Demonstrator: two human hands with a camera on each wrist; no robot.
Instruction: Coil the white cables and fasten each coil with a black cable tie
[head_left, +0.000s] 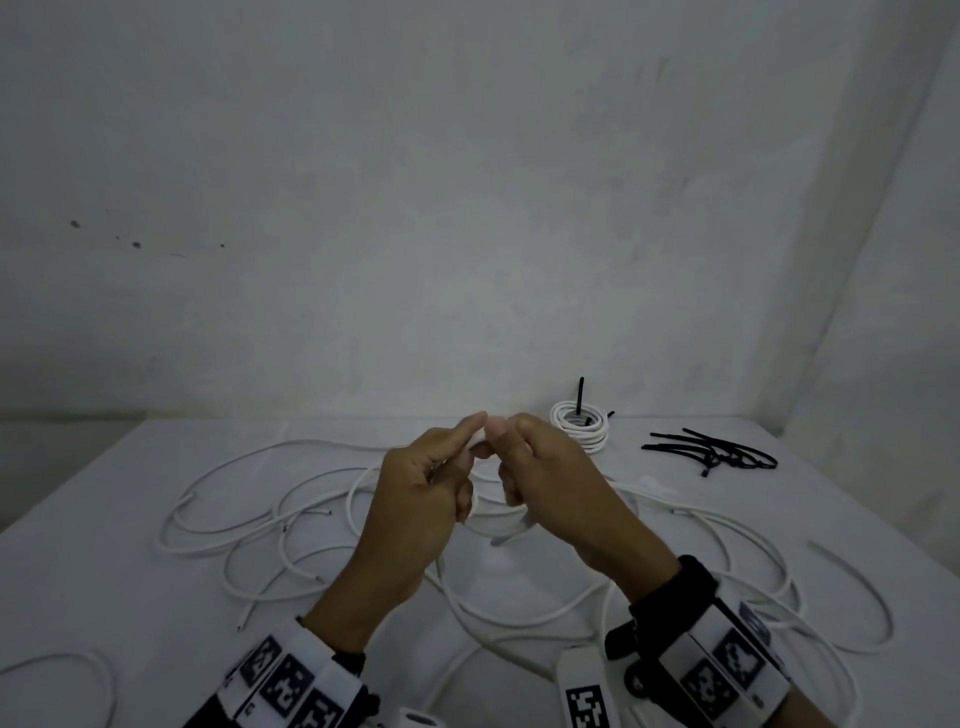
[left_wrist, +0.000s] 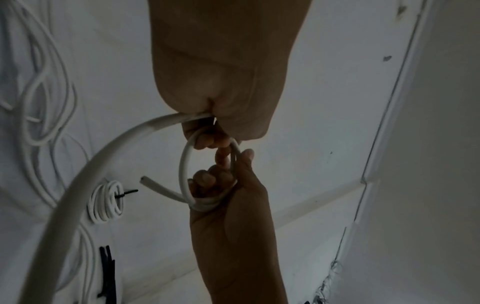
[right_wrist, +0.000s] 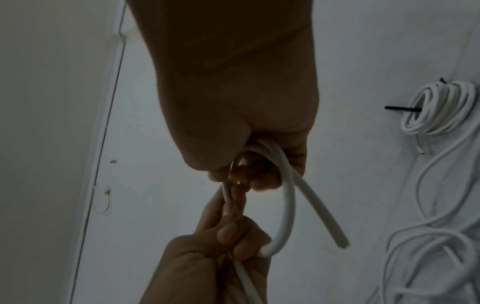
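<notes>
Above the middle of the table, both hands hold one white cable (left_wrist: 184, 164) bent into a small loop. My left hand (head_left: 457, 462) pinches the loop's top with thumb and forefinger and grips the long run (left_wrist: 109, 150) in its curled fingers. My right hand (head_left: 514, 467) curls round the loop's other side (right_wrist: 287, 205). The cable's short cut end (right_wrist: 335, 236) sticks out free. A finished white coil (head_left: 579, 426) with a black cable tie (head_left: 581, 397) through it lies at the back of the table. Several loose black cable ties (head_left: 711, 449) lie to its right.
Loose white cables (head_left: 249, 519) sprawl in wide loops over the white table (head_left: 104, 571), on the left, under the hands and on the right (head_left: 758, 571). A white wall (head_left: 467, 208) rises right behind the table, with a corner at the right.
</notes>
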